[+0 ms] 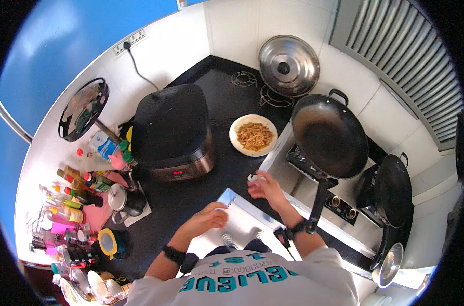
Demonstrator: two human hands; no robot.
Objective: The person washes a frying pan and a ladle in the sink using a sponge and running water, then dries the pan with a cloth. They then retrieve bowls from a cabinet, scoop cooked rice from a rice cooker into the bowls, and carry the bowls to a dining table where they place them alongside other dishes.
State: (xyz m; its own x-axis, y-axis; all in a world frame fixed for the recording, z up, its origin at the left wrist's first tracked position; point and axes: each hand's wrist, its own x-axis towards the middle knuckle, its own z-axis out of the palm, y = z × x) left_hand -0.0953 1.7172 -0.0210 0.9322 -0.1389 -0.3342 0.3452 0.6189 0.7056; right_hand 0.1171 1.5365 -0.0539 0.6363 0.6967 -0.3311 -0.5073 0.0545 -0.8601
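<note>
My right hand [263, 187] is over the front edge of the black countertop, beside the gas stove. A small white thing [253, 178] shows at its fingertips, too blurred to name. Lower and to the left, my left hand [207, 217] hovers with curled fingers at the counter's edge; a whitish spot shows by its fingertips, and I cannot tell whether it is held. Beyond my right hand, a white plate [233, 142] bears shredded, brownish cooked food [254, 136]. The hands are apart and neither touches the plate.
A black countertop appliance [170, 126] with a lit red display stands left of the plate. On the stove [312, 195] sit a wok [327, 134], its handle pointing towards me, and a flat pan [394, 191]. A steel lid [289, 65] leans on the wall. Bottles [73, 214] and a lidded pot [126, 201] crowd the left.
</note>
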